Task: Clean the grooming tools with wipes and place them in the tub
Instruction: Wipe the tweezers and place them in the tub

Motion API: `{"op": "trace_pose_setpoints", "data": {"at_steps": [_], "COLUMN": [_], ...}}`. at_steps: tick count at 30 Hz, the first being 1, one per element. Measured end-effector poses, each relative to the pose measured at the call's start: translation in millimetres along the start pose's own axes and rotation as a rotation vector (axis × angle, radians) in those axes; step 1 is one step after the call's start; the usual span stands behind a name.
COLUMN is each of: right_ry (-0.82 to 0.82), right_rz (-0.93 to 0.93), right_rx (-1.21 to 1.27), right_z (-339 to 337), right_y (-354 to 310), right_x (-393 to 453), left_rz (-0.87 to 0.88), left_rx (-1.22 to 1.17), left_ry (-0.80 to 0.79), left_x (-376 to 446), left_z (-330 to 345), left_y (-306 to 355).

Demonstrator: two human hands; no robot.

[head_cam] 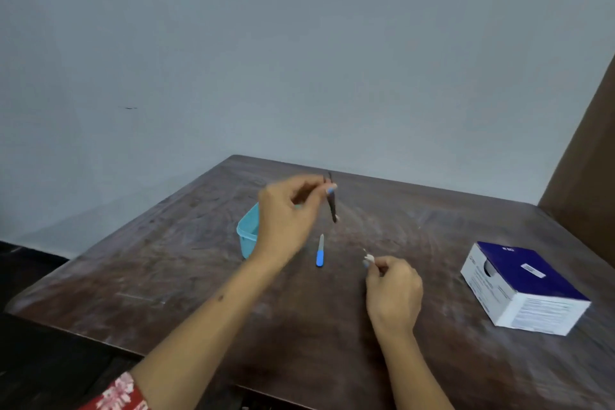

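Note:
My left hand pinches a thin dark tool, like tweezers, holding it above the table with its tip pointing down. Behind that hand stands a small turquoise tub, partly hidden by the wrist. A nail file with a blue handle lies on the table between my hands. My right hand is curled near the table and pinches a small crumpled white wipe at its fingertips.
A blue and white box of wipes sits on the right of the dark wooden table. A grey wall rises behind the table. A brown panel stands at the right edge.

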State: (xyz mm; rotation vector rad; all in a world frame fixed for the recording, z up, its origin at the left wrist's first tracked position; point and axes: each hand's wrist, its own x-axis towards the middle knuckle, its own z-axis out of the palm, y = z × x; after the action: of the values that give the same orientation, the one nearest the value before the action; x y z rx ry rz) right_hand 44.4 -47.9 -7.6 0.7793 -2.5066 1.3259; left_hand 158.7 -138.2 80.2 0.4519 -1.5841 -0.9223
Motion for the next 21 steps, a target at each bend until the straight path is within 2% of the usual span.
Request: {"op": "trace_pose_setpoints", "data": {"at_steps": [4,9,18,21], "right_ry": [0.000,0.008,-0.004,-0.012], "right_rz": [0.077,0.089,0.105,0.111], "right_rx": [0.086,0.151,0.164,0.166], "right_z": [0.0,0.9,0.8,0.9], "right_y": [1.7,2.0,0.4,0.8], "right_x": [0.1,0.7,0.7,1.1], "left_rz": [-0.070,-0.179,-0.260,-0.308], "left_rx": [0.230,0.504,0.718,0.823], "left_ry": [-0.073,-0.187,-0.261,-0.371], "left_x": [41.4,60.1,67.5,69.1], "left_z": [-26.0,-37.8,-34.7,-30.8], "left_y": [5.8,-12.2,-35.5,-39.9]}}
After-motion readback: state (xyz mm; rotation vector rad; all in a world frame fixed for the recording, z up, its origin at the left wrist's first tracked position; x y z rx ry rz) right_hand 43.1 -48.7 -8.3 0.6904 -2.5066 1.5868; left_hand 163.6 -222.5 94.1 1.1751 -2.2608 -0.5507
